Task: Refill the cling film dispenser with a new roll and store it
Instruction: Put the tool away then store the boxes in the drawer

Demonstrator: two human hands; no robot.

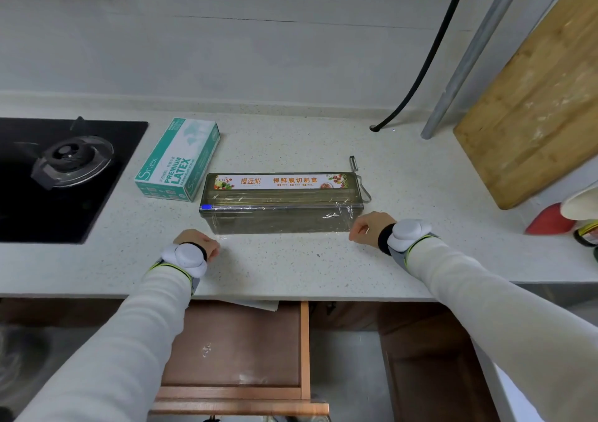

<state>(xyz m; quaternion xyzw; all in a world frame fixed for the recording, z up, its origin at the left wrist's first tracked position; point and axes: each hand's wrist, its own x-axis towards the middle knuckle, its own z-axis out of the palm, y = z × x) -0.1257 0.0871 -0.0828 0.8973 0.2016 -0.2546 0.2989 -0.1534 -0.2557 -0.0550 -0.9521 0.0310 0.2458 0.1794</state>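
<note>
Between both clenched hands, left hand and right hand: cling film dispenser.

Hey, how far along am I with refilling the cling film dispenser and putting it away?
The refill looks done: the cling film dispenser sits closed on the counter with film drawn over its front. In hand: the left hand and right hand rest at its front corners, seemingly pinching the film's edge, though neither grip is clear. Left: storing it, likely in the open drawer below.
</note>
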